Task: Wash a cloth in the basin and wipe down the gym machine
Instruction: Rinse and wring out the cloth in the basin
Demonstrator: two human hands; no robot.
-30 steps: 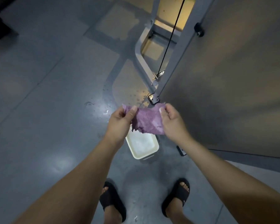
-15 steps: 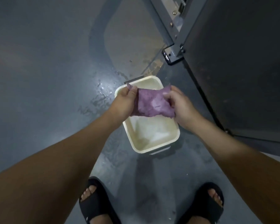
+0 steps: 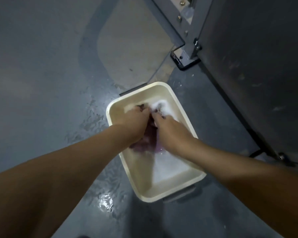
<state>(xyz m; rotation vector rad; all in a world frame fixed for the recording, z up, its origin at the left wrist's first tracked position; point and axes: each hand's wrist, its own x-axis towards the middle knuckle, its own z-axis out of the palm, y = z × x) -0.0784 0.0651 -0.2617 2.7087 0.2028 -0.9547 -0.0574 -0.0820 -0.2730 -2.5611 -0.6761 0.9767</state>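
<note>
Cloth (image 3: 145, 140) lies in basin (image 3: 177, 100), machine frame (image 3: 187, 42) behind it.

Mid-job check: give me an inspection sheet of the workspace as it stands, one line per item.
Surface: grey floor, wet with puddles beside the basin.
Job's things: cream basin on the floor, holding foamy water; purple cloth down in it; machine frame at upper right, its base foot near the basin's far corner.
Clutter: nothing seen.
Hands: left hand and right hand both in the basin, gripping the cloth between them.
Cables: nothing seen.
Surroundings: paler patch of floor beyond the basin; dark machine panel fills the right side.
</note>
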